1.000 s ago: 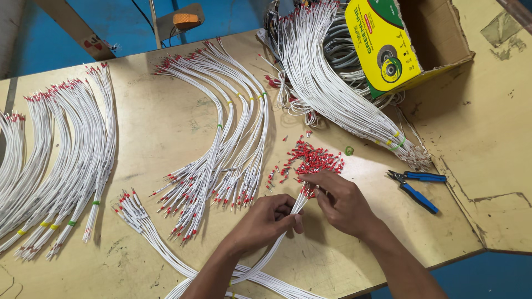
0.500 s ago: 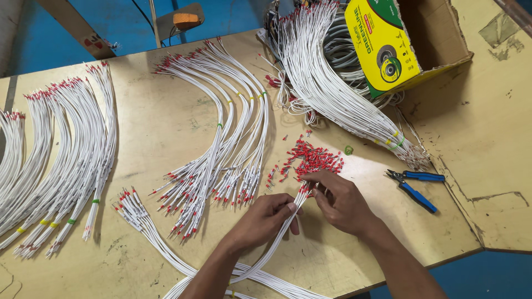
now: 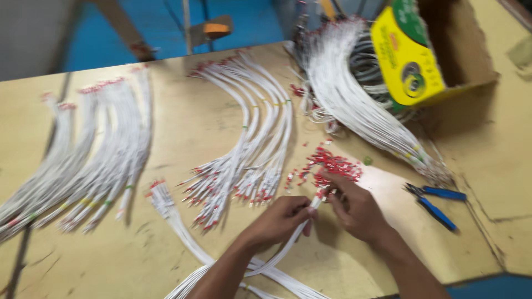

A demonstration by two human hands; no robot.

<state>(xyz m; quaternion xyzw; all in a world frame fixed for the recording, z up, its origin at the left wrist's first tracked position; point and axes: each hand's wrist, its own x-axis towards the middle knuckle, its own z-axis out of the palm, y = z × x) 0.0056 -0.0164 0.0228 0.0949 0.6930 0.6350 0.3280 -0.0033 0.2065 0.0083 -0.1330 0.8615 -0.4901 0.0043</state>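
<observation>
Hands meet over a yellow table (image 3: 166, 133): left hand (image 3: 280, 218) pinches a white wire (image 3: 288, 243) steady near its end, while right hand (image 3: 354, 207), fingertips narrowed, works at its tip beside loose red terminals (image 3: 332, 166), blue-handled cutters (image 3: 438, 202) nearby.

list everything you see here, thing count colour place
table: one, yellowish, fills most of the view
held wire bundle: one, white, between both hands at the near edge
loose terminals: a small pile, red, just beyond the hands
middle wire bundles: several, white with red tips, fanned at the table's centre
left wire bundles: several, white with red tips, on the left
near wire bundle: one, white with red tips, left of the hands
far wire heap: one, white, beside the box
cardboard box: one, brown with a yellow flap, top right
pliers: one, blue handles, right of the hands
left hand: grips the held wire bundle
right hand: fingers at the bundle's tip
</observation>
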